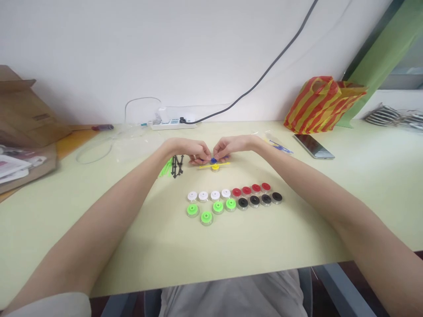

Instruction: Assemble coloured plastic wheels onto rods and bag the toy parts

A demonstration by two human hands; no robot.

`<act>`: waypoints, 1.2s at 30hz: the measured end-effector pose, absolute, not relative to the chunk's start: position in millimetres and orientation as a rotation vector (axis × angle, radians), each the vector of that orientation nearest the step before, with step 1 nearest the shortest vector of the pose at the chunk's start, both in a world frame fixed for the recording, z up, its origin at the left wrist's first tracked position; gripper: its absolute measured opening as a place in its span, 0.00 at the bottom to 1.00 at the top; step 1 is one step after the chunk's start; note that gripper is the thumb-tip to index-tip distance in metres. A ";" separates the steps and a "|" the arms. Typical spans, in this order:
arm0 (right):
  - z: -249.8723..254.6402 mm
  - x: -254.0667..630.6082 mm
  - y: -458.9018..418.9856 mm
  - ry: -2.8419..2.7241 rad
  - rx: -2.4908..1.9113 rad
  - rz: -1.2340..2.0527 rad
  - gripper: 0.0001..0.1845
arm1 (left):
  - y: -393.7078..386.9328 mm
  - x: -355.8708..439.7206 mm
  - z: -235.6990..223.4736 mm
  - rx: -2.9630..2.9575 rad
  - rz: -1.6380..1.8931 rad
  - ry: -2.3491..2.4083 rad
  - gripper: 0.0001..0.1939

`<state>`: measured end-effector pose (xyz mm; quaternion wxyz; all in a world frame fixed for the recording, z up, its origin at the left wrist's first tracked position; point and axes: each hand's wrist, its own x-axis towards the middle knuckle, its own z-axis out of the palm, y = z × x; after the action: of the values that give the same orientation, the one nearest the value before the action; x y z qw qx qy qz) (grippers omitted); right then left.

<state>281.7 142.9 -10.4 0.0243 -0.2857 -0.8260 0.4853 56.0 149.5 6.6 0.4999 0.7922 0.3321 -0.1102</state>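
Note:
My left hand (199, 154) and my right hand (226, 148) meet over the table, fingertips pinched around a small blue plastic part (213, 161). Its exact shape is mostly hidden by the fingers. Right below it is a thin yellow stick (205, 167) with a round yellow piece (215, 168) at its middle. Closer to me sit small round pieces with clear rims, in two rows: several white pieces (203, 196) and red pieces (246, 190) behind, several green pieces (218, 207) and black pieces (254, 201) in front. One green piece lies out of line, nearer my body.
Black sticks (177, 166) and green sticks (166, 168) lie left of my hands. Blue sticks (280, 147) are to the right, near a phone (313, 146) and a striped bag (313, 105). A power strip (173, 125) with a black cable runs along the wall. Cardboard (29, 110) stands far left.

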 end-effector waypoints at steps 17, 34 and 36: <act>-13.2 278.3 145.4 -2.441 -0.992 1.540 0.08 | 143.4 60.1 11.3 1.940 -0.295 0.903 0.08; -15.8 275.0 147.2 -2.360 -1.132 1.441 0.12 | 145.2 76.7 11.1 2.126 -0.401 0.989 0.10; -17.2 274.1 144.7 -2.336 -1.121 1.428 0.12 | 147.9 75.7 9.6 2.117 -0.410 0.975 0.10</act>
<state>274.1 144.7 -17.2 0.0915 -0.3773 -0.7862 0.4808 75.7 147.9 9.6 0.3779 0.8283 0.3813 -0.1605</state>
